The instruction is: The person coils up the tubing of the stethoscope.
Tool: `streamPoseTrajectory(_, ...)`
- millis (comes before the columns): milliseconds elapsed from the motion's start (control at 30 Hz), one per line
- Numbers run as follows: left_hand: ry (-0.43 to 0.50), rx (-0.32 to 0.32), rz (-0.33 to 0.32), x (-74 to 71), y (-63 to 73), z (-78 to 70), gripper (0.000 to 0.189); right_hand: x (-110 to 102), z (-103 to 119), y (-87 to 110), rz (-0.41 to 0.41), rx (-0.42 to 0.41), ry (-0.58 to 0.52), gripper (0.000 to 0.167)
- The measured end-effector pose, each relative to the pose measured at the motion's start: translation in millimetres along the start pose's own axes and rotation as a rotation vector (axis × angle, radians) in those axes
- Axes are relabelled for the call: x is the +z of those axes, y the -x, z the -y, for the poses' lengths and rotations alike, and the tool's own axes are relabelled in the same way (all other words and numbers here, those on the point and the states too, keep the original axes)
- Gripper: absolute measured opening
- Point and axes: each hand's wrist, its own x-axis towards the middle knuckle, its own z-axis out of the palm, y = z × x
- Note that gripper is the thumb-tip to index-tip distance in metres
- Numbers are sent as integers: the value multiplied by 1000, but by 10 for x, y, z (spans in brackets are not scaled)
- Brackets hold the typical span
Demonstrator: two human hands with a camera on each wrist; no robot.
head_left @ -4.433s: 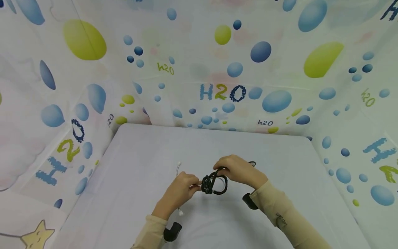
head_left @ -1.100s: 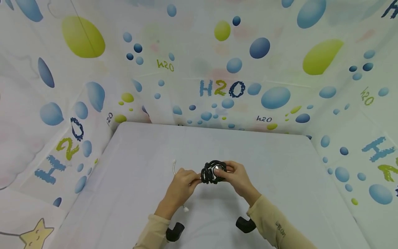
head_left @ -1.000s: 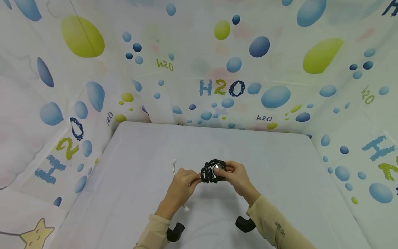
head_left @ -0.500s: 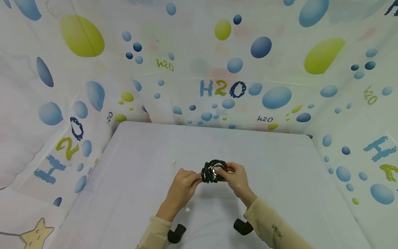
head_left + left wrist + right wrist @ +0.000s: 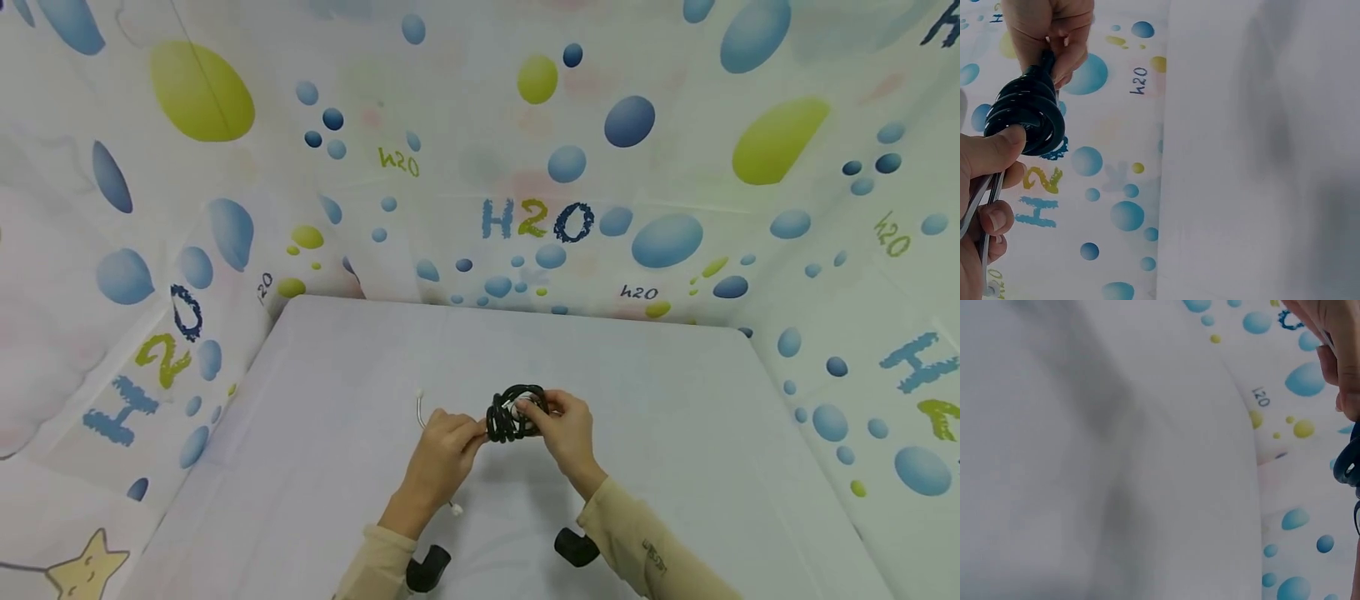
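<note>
A coiled black cable [image 5: 504, 418] hangs above the white table between my hands. My left hand [image 5: 441, 454] pinches its left side. Thin grey-white strands [image 5: 991, 219] run from the coil through the left fingers; small white tips [image 5: 457, 509] stick out below and above that hand. My right hand [image 5: 570, 429] holds the coil's right side, its thumb lying over a pale round part at the middle. In the left wrist view, the black coil [image 5: 1025, 112] tapers to a narrow end in the right fingers. The right wrist view shows only part of the coil [image 5: 1349, 464] at its edge.
The white table [image 5: 360, 358] stretches out beneath both hands. Behind it and at the sides hangs a white curtain [image 5: 450, 100] printed with coloured drops. Black curved pieces [image 5: 427, 568] sit at both wrists.
Earlier the right hand gripped a loose black loop, with a cord end beyond it; later it moved onto the coil's right side. Over the last second, the right thumb shifted slightly on the coil.
</note>
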Motion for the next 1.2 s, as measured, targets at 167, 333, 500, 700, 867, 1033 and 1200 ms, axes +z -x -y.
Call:
streamPoseTrajectory(167,-7,-23,1,-14,-41,-26,15,19,16,4,-39,35,-94,29)
streamPoseTrajectory(333,8,-47,2,-23,-40,-32,18,68,32,31,-84,126,-227,27)
streamPoseTrajectory(500,22,-62,15,-19,-20,-11,18,52,44,39,-48,199,-270,28)
streamPoseTrajectory(700,56,-108,108,-77,1,57,18,-20,26,61,83,215,-196,30)
streamPoseTrajectory(867,111,-196,259,-116,20,129,15,-133,-68,68,151,187,-46,38)
streamPoseTrajectory(1033,150,-236,371,-38,80,203,12,-230,-192,66,206,127,68,38)
streamPoseTrajectory(1200,151,-239,408,138,164,298,12,-273,-312,61,254,81,178,37)
